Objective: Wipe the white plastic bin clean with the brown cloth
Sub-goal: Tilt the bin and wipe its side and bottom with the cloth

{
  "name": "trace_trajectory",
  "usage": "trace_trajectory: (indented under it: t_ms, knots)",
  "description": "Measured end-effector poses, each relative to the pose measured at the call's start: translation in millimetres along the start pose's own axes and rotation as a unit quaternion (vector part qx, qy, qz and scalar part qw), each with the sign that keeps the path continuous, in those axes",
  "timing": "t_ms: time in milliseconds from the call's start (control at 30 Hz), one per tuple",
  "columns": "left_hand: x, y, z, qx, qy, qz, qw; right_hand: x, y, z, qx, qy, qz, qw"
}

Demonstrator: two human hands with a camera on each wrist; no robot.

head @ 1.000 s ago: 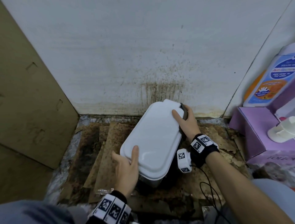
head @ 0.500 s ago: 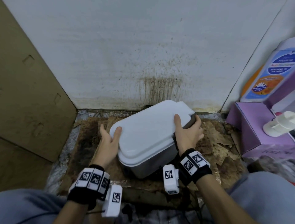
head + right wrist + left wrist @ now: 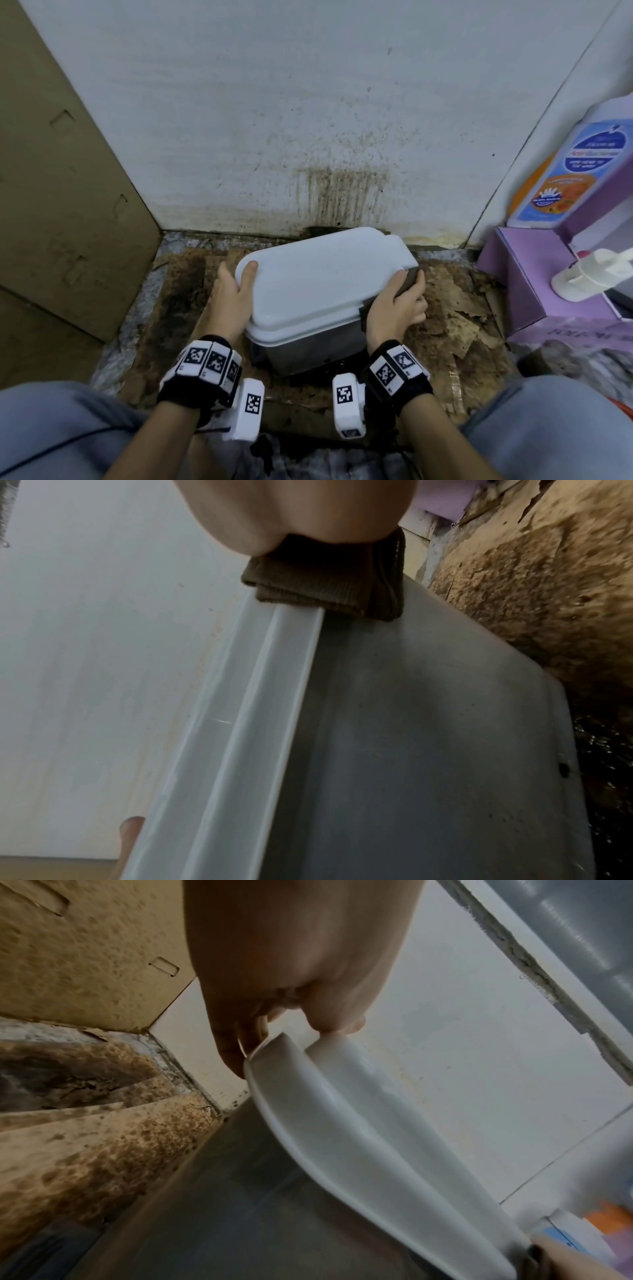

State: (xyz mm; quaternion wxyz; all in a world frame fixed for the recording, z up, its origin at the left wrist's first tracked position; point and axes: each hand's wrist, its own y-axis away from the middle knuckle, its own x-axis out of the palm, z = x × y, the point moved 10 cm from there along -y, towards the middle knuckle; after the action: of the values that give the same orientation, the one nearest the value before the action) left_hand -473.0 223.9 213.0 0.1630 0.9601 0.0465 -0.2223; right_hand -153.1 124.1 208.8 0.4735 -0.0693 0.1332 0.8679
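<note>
The white plastic bin (image 3: 318,284) stands on the floor by the wall, its white lid on a grey body. My left hand (image 3: 236,291) grips its left end, thumb on top of the lid and fingers at the rim (image 3: 342,1110). My right hand (image 3: 397,308) holds the folded brown cloth (image 3: 409,279) against the bin's right side, just under the lid edge. In the right wrist view the brown cloth (image 3: 325,588) lies pressed on the grey wall of the bin (image 3: 428,723) below my palm.
A stained white wall (image 3: 342,192) stands right behind the bin. A cardboard panel (image 3: 68,205) closes the left side. At the right are a purple box (image 3: 531,284), a soap bottle (image 3: 575,171) and a white pump head (image 3: 596,274). Torn, dirty cardboard (image 3: 462,308) covers the floor.
The bin has turned from lying diagonally to lying crosswise in front of me. My left hand shifted to its left end, and my right hand slid back along the right side with the cloth.
</note>
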Motion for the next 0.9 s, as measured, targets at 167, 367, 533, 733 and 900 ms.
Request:
trace_trajectory:
  t_ms: [167, 367, 533, 733, 900]
  knots:
    - [0.1, 6.2, 2.6, 0.013, -0.031, -0.011, 0.999, -9.7, -20.4, 4.4, 0.011, -0.029, -0.015, 0.999]
    - [1.1, 21.9, 10.3, 0.029, -0.058, -0.015, 0.998, 4.1, -70.9, 15.9, -0.016, -0.030, 0.085, 0.996]
    - [10.1, 40.8, 3.2, 0.019, -0.047, 0.004, 0.999, 20.3, -80.2, 29.1, -0.069, 0.017, 0.208, 0.976]
    - [8.6, 29.8, -4.4, 0.037, -0.028, 0.024, 0.999, 6.2, -65.0, 30.6, -0.078, -0.005, 0.180, 0.981]
    - [6.2, 0.1, -21.7, 0.074, -0.024, 0.056, 0.995, -18.5, -46.7, 10.8, -0.077, -0.015, 0.065, 0.995]
